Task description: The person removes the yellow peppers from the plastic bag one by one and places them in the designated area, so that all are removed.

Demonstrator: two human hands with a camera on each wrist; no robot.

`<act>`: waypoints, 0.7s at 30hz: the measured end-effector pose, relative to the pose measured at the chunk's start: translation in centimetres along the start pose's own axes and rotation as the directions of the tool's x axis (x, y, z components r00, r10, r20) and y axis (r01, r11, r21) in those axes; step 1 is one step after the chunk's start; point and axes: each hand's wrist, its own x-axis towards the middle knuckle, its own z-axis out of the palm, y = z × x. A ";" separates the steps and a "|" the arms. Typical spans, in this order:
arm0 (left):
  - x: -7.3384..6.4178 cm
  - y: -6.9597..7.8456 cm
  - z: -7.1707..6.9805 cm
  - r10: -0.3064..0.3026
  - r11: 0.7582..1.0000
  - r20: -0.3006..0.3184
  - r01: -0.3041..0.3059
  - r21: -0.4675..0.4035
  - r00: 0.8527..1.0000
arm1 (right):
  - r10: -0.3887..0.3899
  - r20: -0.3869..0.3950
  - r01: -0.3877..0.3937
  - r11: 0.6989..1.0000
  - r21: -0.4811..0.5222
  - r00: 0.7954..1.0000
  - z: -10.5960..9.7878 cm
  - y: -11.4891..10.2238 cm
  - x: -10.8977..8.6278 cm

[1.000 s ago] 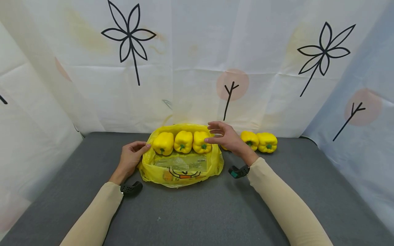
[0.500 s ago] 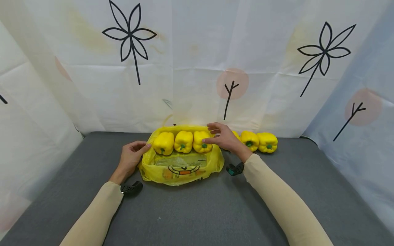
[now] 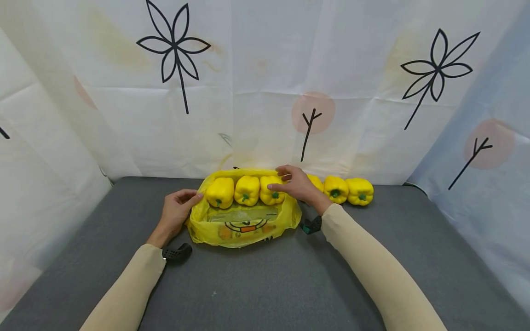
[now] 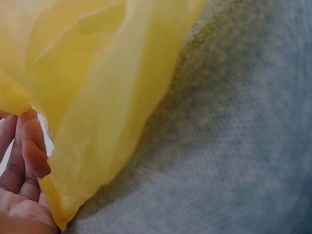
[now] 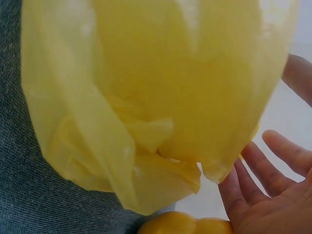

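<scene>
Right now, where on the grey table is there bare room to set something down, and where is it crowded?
The grey table is bare in front of the yellow bag, between left sleeve and right sleeve, and outside each sleeve. The back middle is crowded: left hand, bagged peppers, right hand, loose peppers.

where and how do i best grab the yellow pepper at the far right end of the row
Probably around the rounded body of the end pepper, coming from above and the right: that side is open, while its left side sits close against the next pepper. Its short green stem faces the person and offers little to hold, so the bulging body looks the safer choice.
</scene>
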 end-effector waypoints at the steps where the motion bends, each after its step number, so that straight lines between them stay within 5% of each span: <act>1: 0.0 0.0 0.0 0.000 1.000 -0.001 0.000 0.000 1.000 | 0.003 -0.001 -0.003 1.000 -0.006 1.000 0.0 0.0 0.1; 21: 0.1 -0.3 -0.1 0.007 1.000 -0.005 -0.007 -0.015 1.000 | 0.075 0.036 -0.073 0.995 -0.075 0.997 0.4 -0.2 0.8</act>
